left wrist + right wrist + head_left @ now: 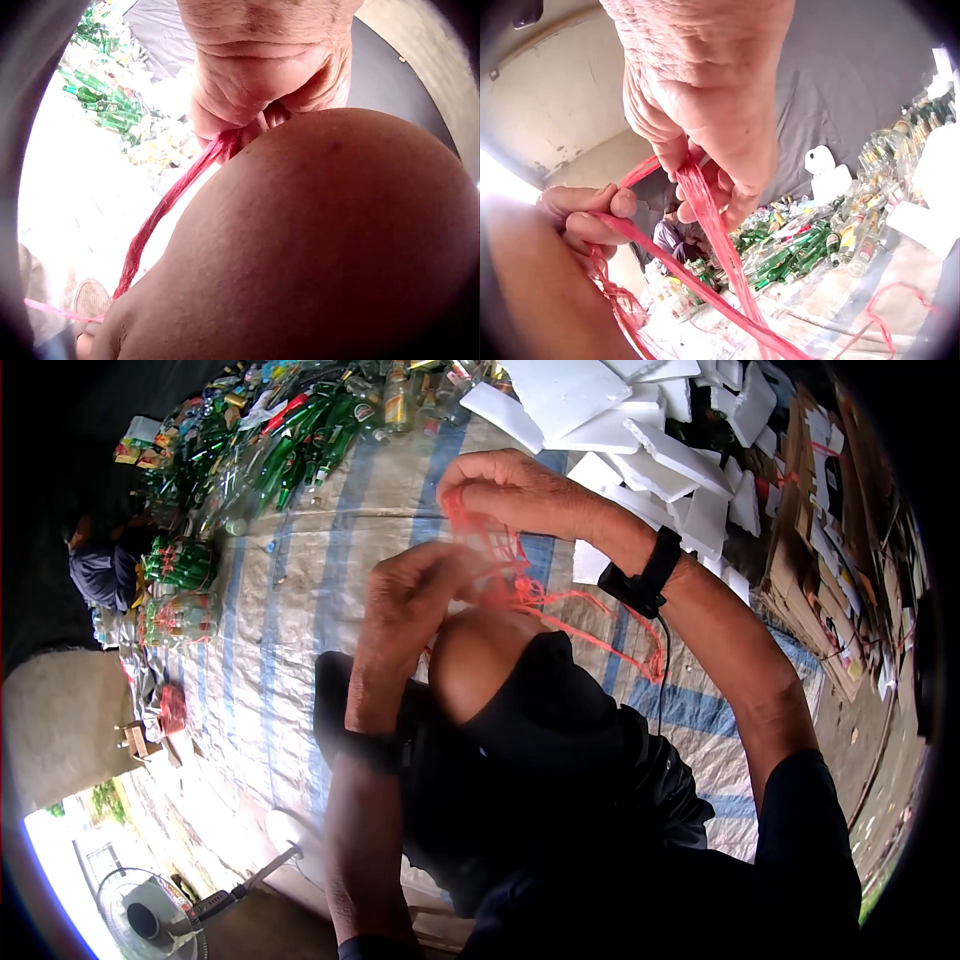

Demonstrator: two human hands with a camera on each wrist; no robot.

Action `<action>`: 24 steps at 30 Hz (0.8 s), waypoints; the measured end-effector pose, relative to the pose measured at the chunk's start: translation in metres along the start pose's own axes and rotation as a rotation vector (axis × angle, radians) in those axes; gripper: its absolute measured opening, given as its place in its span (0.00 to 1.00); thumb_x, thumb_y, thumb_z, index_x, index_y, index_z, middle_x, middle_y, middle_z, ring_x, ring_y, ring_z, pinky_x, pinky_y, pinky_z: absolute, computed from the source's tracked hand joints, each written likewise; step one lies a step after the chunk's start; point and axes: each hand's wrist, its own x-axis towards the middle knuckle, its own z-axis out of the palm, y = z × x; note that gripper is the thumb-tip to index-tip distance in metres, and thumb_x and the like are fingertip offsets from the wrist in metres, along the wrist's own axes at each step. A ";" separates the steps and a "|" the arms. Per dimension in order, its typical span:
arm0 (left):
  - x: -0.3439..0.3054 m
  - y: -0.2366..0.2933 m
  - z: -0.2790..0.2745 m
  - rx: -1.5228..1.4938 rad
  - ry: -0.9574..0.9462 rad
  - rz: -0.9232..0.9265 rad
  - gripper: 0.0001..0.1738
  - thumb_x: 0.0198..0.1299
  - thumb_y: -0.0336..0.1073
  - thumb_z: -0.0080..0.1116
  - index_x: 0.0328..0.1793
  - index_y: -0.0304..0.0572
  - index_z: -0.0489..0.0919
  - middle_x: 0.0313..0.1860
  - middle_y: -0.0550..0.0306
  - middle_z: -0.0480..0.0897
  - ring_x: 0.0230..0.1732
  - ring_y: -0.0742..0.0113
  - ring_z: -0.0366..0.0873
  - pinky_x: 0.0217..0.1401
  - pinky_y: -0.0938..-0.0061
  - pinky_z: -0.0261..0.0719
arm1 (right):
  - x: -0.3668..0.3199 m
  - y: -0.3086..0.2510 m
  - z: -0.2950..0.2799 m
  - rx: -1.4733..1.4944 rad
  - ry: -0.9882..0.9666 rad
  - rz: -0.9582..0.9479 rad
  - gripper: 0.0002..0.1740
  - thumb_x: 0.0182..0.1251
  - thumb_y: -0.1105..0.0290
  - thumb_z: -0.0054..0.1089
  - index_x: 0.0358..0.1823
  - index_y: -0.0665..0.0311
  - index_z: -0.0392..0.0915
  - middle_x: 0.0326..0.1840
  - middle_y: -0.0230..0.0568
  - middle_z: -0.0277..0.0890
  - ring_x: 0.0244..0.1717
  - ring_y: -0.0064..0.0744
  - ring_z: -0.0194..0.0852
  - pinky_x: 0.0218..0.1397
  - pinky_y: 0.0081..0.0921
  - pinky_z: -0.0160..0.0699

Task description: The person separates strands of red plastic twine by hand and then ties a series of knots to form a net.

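Note:
Red plastic twine (718, 232) runs in strands between both hands, in front of a bent bare knee (480, 660). My left hand (415, 595), slightly blurred, pinches one part of it between thumb and fingers. Higher and to the right, my right hand (520, 490) grips another part with curled fingers. In the right wrist view two flat bands of twine hang down from the hands, and a tangled bunch (622, 300) dangles below the left fingers (592, 217). From the left hand in its wrist view, a twisted strand (161, 217) drops past the knee.
A blue-and-white striped tarp (290, 610) covers the ground. Green and clear bottles (300, 450) pile up at the back left, white foam boards (640, 450) at the back right. Stacked cardboard (815, 550) stands at the right. Another person (105, 570) sits far left; a fan (150, 920) stands lower left.

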 end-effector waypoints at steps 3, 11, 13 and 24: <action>-0.002 0.002 -0.001 0.009 -0.003 -0.006 0.11 0.70 0.38 0.63 0.50 0.38 0.88 0.26 0.67 0.80 0.19 0.87 0.61 0.19 0.85 0.55 | 0.003 -0.010 0.002 -0.002 -0.009 -0.002 0.13 0.73 0.67 0.54 0.50 0.67 0.81 0.40 0.33 0.84 0.40 0.20 0.80 0.45 0.23 0.81; -0.001 0.003 -0.003 -0.010 0.031 -0.108 0.12 0.69 0.38 0.64 0.49 0.38 0.89 0.25 0.67 0.79 0.18 0.86 0.63 0.18 0.85 0.56 | 0.023 -0.023 0.008 0.057 -0.039 -0.038 0.16 0.72 0.63 0.58 0.51 0.68 0.81 0.39 0.33 0.83 0.38 0.20 0.79 0.44 0.24 0.81; -0.001 0.003 -0.003 -0.014 0.027 -0.120 0.12 0.69 0.38 0.65 0.49 0.38 0.89 0.25 0.67 0.79 0.19 0.86 0.64 0.18 0.85 0.57 | 0.027 -0.034 0.004 -0.179 -0.094 -0.043 0.13 0.68 0.65 0.60 0.48 0.64 0.84 0.36 0.30 0.82 0.37 0.19 0.78 0.41 0.21 0.78; 0.001 -0.013 -0.007 0.079 0.027 -0.023 0.10 0.68 0.37 0.67 0.44 0.38 0.89 0.24 0.67 0.80 0.23 0.84 0.70 0.23 0.84 0.64 | 0.038 -0.032 -0.041 -0.525 0.015 -0.374 0.10 0.68 0.69 0.61 0.45 0.66 0.85 0.26 0.29 0.77 0.30 0.19 0.74 0.38 0.21 0.75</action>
